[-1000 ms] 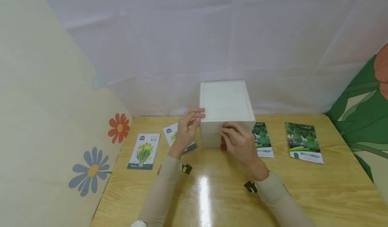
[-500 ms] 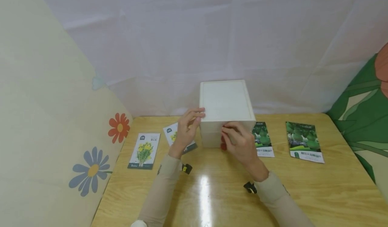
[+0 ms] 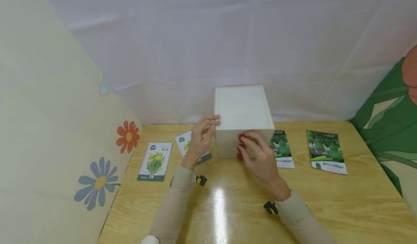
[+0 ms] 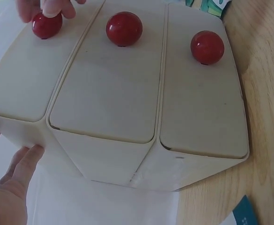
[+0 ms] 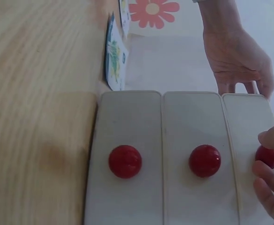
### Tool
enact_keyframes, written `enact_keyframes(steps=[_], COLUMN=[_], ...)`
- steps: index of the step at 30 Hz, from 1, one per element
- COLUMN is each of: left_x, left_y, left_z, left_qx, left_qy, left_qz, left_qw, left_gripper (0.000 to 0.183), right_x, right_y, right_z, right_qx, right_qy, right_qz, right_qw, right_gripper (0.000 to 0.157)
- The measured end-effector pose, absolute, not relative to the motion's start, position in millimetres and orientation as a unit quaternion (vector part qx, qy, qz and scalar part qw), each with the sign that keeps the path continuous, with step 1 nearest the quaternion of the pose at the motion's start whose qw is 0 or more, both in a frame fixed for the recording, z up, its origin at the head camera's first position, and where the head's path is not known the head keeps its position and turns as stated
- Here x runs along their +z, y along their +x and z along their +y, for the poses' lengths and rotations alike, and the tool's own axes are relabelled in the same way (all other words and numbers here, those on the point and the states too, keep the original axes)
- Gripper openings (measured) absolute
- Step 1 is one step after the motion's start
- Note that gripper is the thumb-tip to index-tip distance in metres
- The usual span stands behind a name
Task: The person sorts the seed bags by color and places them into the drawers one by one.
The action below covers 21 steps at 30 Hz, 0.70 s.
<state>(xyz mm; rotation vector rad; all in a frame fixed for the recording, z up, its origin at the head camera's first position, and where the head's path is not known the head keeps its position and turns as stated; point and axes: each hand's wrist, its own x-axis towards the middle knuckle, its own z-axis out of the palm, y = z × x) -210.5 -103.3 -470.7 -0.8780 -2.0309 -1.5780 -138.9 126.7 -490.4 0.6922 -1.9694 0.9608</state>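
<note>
Well, cream wall (image 3: 49, 113): stood at far left, printed with a grey-blue flower (image 3: 97, 184) and a red flower (image 3: 127, 137).
yellow-flower packet (image 3: 155, 161): lay flat near the left end of the wooden surface (image 3: 325, 215).
second yellow-flower packet (image 3: 183, 142): lay askew beside it, partly behind the left hand.
left hand (image 3: 200, 139): loosely extended, gripping nothing, its fingertips against the box's left side near the top.
white three-drawer box (image 3: 242, 108): stood upright mid-surface, toward the back, with a red knob on each drawer front.
top red knob (image 3: 241, 138): on the uppermost front, above the middle knob (image 5: 204, 160) and bottom knob (image 5: 125, 161).
right hand (image 3: 263, 160): partly closed, fingers bent around the top red knob; how firmly, I could not tell.
green-gourd packet (image 3: 284, 150): lay just right of the box, partly covered.
far-right gourd packet (image 3: 327, 151): lay apart, in full view.
</note>
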Motion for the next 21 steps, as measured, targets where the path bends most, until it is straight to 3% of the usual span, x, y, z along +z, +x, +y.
enact_keyframes(steps=[5,15,21], left_x=[-470.1,-472.2,-472.8], left_y=[-209.9,-210.7,-210.8], left_z=[-103.8,-104.8,-104.0], left_qx=[-0.568,-0.568,-0.571], left_qy=[-0.316,-0.316,-0.318], left_qz=[-0.731,-0.729,-0.726], left_qw=[0.211,0.215,0.215], left_gripper=[0.019,0.019,0.019], right_x=[-498.9,-518.4,-526.2], right_y=[-133.7,-130.2,-131.6], right_z=[124.9,126.3,121.4], right_qx=[0.403,0.372,0.333], right_qy=[0.257,0.246,0.234], right_qz=[-0.777,-0.822,-0.84], right_qw=[0.409,0.355,0.36], right_gripper=[0.038,0.033,0.029])
